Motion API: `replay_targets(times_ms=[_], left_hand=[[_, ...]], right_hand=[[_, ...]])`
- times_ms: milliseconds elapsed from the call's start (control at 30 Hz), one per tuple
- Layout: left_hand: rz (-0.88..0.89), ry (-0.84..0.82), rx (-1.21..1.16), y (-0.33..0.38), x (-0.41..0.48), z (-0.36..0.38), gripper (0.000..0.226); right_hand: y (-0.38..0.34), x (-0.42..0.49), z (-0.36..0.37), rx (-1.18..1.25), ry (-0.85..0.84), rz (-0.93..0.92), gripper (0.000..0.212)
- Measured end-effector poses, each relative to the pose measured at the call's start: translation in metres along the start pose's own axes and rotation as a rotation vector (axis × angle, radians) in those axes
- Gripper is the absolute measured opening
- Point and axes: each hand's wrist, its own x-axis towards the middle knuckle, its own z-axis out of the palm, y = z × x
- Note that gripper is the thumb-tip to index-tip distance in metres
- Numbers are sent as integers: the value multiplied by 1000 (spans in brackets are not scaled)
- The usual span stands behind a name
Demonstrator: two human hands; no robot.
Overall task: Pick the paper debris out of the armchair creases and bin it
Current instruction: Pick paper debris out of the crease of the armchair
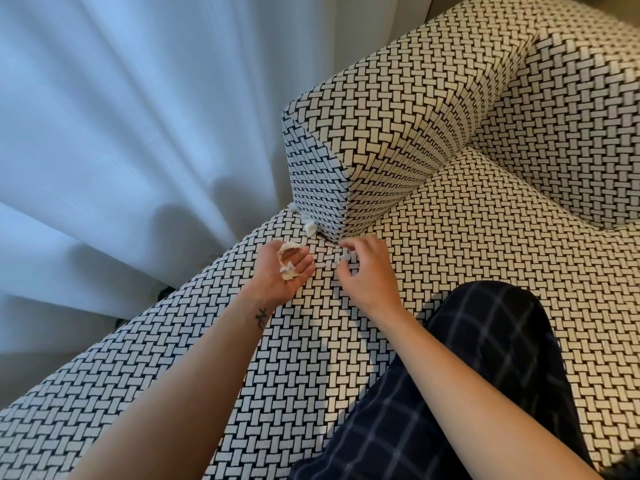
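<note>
Looking down on the armchair (571, 116), and the armrest (381, 133) is a square block whose front corner edge drops straight to the seat cushion (485, 237), just above both hands. Along the foot of that block runs the crease (327, 236), slanting up and to the left. Hard on the left hangs the pale curtain (121, 133), its folds close against the chair's rounded front edge, so it is tight on that side. To the right the seat spreads wide and bare, with a trouser leg (467, 375) in dark check lying across the lower right part.

Now the paper debris (309, 226): a white crumpled tuft sticks out of the crease at the armrest's foot, and a smaller white bit (290, 206) shows further up the same seam.

Left hand (268, 271) sits palm up just below that tuft, fingers relaxed and lightly cupped, carrying a little heap of paper scraps (287, 261) in the palm. A small tattoo (261, 317) marks that wrist.

Right hand (370, 271) is just beside it, knuckles up, fingers curled, fingertips (343, 242) at the crease right where the armrest's corner meets the seat. Whether they pinch any paper there, I cannot tell; the weave pattern hides it.
</note>
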Motion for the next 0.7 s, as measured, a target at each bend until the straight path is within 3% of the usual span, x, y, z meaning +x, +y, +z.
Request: replay_targets(times_ms=[100,233,467,700], left_hand=[[18,19,6,-1,-7,-1,38],[5,-10,-9,-3,-10,-6,43],[62,-143,-146,-12,-17,-25,41],[107,-187,-188,-12,-21,-32,45]], right_hand=[[6,-2,2,-79,-52,112,53],[0,1,12,-33,-179,50,60],[-8,7,17,-65,-263,-38,53],[-17,10,20,-204,-278,-174,18]])
